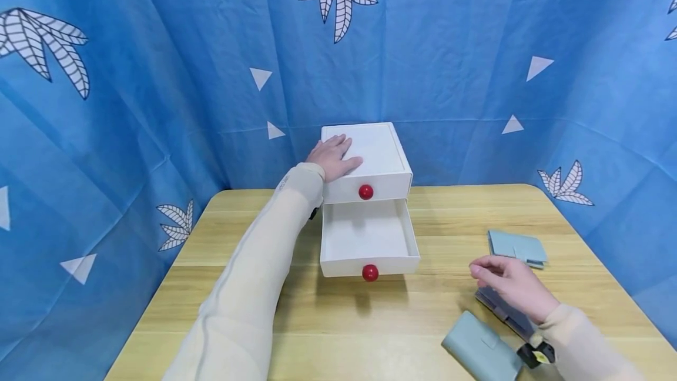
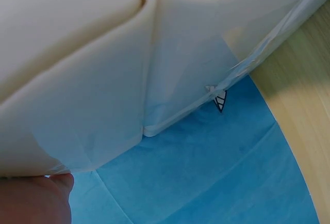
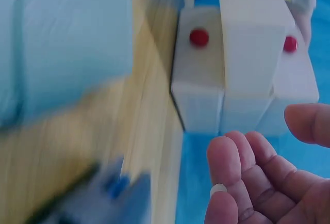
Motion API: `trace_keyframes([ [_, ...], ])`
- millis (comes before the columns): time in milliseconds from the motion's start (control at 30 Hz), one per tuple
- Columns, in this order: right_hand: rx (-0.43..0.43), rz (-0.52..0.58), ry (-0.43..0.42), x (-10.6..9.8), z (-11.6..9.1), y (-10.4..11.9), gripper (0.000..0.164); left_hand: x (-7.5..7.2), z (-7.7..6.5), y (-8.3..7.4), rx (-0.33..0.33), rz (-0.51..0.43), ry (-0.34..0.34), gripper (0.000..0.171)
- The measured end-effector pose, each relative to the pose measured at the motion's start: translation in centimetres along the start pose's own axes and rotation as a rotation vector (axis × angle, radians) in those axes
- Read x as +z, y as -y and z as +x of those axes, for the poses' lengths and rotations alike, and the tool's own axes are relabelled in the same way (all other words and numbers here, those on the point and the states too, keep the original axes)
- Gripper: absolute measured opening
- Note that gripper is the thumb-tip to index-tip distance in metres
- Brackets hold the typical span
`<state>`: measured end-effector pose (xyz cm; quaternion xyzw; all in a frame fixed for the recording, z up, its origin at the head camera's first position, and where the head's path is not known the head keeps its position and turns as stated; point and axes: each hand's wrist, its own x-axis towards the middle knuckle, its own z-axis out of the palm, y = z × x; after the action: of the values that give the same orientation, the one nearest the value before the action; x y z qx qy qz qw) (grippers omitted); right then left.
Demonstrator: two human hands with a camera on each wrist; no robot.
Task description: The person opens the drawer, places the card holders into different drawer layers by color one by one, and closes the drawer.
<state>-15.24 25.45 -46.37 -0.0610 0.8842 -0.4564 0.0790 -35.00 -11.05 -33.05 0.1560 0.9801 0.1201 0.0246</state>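
Note:
A small white drawer cabinet (image 1: 381,149) with red knobs stands towards the back of the table. Its middle drawer (image 1: 365,240) is pulled out, with nothing in it. My left hand (image 1: 334,157) rests spread on the cabinet's top near the left edge; only part of it enters the left wrist view. Over the right side of the table, my right hand (image 1: 510,284) hovers with relaxed, slightly bent fingers and holds nothing. Beneath it lies a dark grey wallet (image 1: 502,309), partly hidden by the hand. A light blue wallet (image 1: 515,247) is behind it, and another pale blue wallet (image 1: 481,343) in front.
The wooden table (image 1: 222,287) carries the cabinet and wallets. A blue curtain (image 1: 449,75) with white leaves and triangles hangs around its back and sides. The red knob (image 1: 370,273) of the pulled-out drawer juts towards the front.

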Motion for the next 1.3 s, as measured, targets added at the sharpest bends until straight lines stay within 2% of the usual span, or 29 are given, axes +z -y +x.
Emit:
trace_keyframes([
  [133, 0.032, -0.068, -0.012, -1.4, -0.4, -1.5, 0.052, 0.0, 0.0, 0.0, 0.000, 0.003, -0.003, 0.077],
  [300, 0.020, -0.190, -0.042, -2.3, -0.8, -2.8, 0.053, 0.1, 0.0, 0.0, -0.004, -0.006, -0.005, 0.077],
  [467, 0.011, -0.285, 0.013, -3.2, -1.3, -3.8, 0.059, 0.2, 0.0, 0.1, 0.001, -0.008, 0.000, 0.077],
  [667, 0.000, -0.303, 0.120, -3.9, -1.8, -5.0, 0.068, 0.1, 0.0, 0.1, 0.003, 0.004, -0.004, 0.077],
  [767, 0.008, -0.323, 0.145, -4.0, -1.8, -5.5, 0.069, 0.1, 0.0, 0.1, 0.001, 0.003, -0.004, 0.077],
  [1300, 0.029, -0.375, 0.124, -3.7, -1.7, -6.0, 0.072, 0.2, 0.3, 0.1, 0.014, 0.000, -0.003, 0.076],
])
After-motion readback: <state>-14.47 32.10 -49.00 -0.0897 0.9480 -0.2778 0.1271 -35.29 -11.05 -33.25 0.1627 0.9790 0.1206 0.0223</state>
